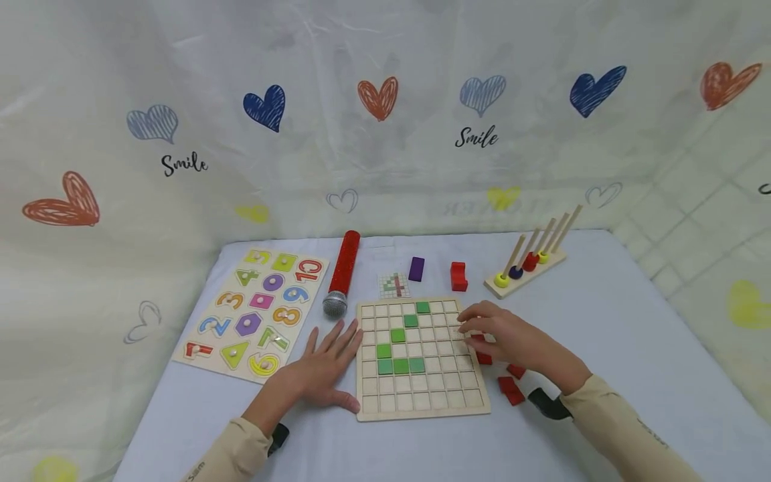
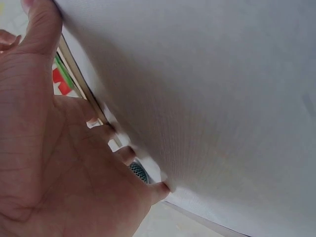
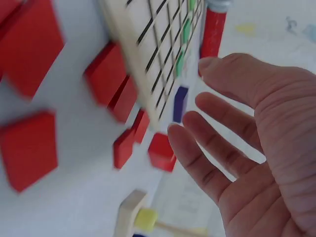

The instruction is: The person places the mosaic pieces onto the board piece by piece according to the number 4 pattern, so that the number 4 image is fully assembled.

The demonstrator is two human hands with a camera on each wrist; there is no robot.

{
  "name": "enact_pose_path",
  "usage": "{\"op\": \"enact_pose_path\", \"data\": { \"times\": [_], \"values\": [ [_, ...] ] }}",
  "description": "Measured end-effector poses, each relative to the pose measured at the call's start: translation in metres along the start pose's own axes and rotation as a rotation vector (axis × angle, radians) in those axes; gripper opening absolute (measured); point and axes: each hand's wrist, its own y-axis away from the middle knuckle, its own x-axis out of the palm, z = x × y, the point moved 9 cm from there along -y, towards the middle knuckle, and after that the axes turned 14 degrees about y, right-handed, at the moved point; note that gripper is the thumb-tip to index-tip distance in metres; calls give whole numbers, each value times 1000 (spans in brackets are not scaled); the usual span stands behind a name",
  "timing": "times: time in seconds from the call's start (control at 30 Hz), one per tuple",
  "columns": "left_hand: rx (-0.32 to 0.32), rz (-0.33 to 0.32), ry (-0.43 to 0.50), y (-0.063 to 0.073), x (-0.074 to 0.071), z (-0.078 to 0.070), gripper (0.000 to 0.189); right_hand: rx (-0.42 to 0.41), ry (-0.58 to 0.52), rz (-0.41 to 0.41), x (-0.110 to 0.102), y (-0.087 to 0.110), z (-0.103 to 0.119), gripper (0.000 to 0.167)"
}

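Observation:
A wooden grid board (image 1: 421, 415) lies on the white table, with several green square tiles (image 1: 400, 365) set in its cells. My left hand (image 1: 325, 371) rests flat beside the board's left edge, fingers spread, fingertips and thumb touching that side. Over the right edge hovers my right hand (image 1: 508, 335), its fingers loosely bent. In the right wrist view the thumb and fingers (image 3: 200, 160) stand apart with nothing between them. Several red tiles (image 1: 511, 390) are scattered right of the board, some partly hidden under the right hand; the right wrist view shows the red tiles (image 3: 29, 148) close up.
Behind the board lie a small pattern card (image 1: 394, 286), a purple block (image 1: 416, 269) and a red notched block (image 1: 458, 276). A red microphone (image 1: 345, 264) and a number puzzle board (image 1: 253, 314) are at left. A peg stand with beads (image 1: 530, 276) stands back right.

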Motion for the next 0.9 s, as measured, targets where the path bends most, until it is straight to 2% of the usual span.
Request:
{"op": "enact_pose_path", "data": {
  "times": [0.13,0.4,0.6,0.9],
  "values": [
    [1,-2,6,1,0,1,130,97,30,-6,2,7,-24,23],
    [3,-5,10,1,2,3,131,295,6,65,22,15,-53,22],
    [6,-4,8,1,2,2,131,341,14,72,31,15,-58,19],
    [1,-8,10,1,2,4,131,379,-11,95,31,13,-60,17]
  ]
}}
